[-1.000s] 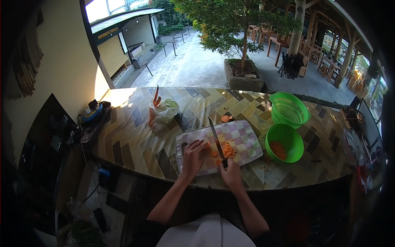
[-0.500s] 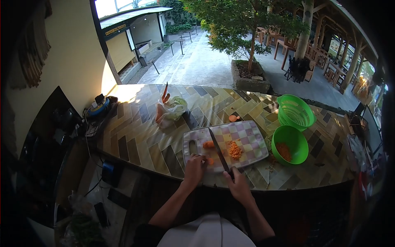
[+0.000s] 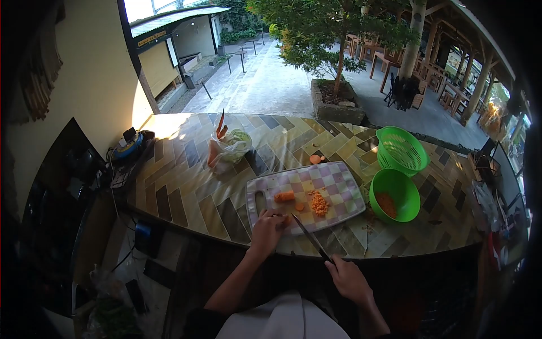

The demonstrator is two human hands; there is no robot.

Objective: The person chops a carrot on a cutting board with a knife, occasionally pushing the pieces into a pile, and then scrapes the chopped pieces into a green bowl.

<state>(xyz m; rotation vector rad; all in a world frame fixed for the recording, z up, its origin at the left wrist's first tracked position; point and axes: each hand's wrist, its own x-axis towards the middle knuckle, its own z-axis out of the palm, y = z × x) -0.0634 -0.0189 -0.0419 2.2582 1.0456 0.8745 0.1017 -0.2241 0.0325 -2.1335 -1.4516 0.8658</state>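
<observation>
My right hand (image 3: 348, 278) grips the handle of a kitchen knife (image 3: 310, 236); its blade slants up and left, with the tip near my left fingers. At the board's near left edge, my left hand (image 3: 267, 231) is closed on a piece of carrot (image 3: 287, 220), mostly covered by the fingers. The checked cutting board (image 3: 345, 204) also carries a length of carrot (image 3: 284, 196), a round carrot slice (image 3: 300, 207) and a small heap of diced carrot (image 3: 319, 204).
Right of the board, a green bowl (image 3: 411, 199) holds orange bits, with a green colander (image 3: 402, 148) behind it. A plastic bag of vegetables (image 3: 230, 148) lies at the back left. Carrot ends (image 3: 315, 159) rest beyond the board on the patterned tabletop (image 3: 186, 186).
My right hand has drawn the knife down and towards me, so its tip is now by my left fingers. A round carrot slice now shows uncovered on the board. The view has shifted slightly.
</observation>
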